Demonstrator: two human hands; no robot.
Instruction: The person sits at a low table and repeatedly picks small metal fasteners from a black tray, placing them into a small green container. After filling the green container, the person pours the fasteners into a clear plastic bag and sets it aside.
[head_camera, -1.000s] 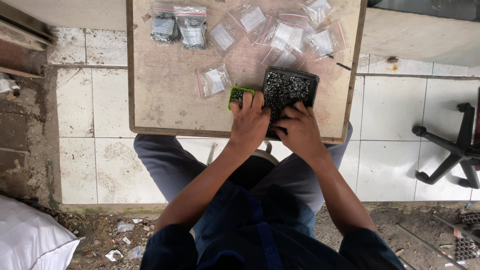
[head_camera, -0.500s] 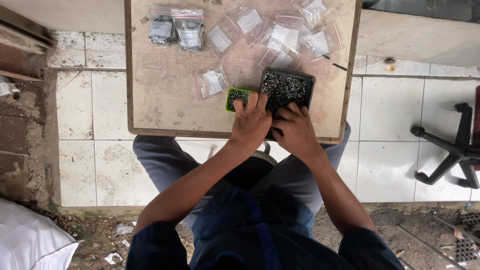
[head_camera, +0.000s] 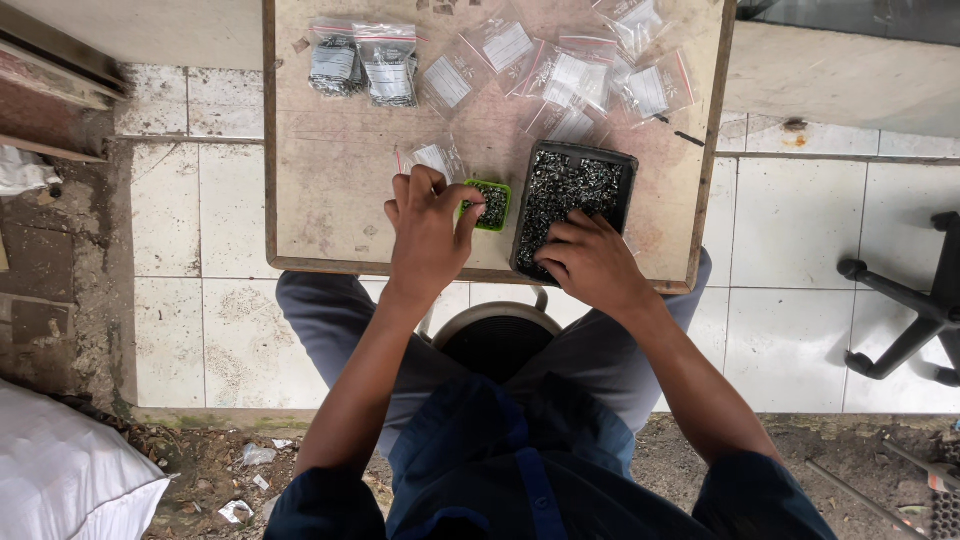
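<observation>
Under left hand (head_camera: 428, 225): green cup (head_camera: 490, 204), fingers curled at its rim.
Right hand (head_camera: 590, 262): resting in black tray (head_camera: 574, 190), grip unclear.
Beyond: bags (head_camera: 560, 75).

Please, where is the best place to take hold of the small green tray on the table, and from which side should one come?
Probably by the two outer side walls of the small green tray, pinched from above. It lies flat and open-topped, filled with small dark parts, so keeping it level matters. The left hand covers its left side, and the black tray stands close on its right.
</observation>
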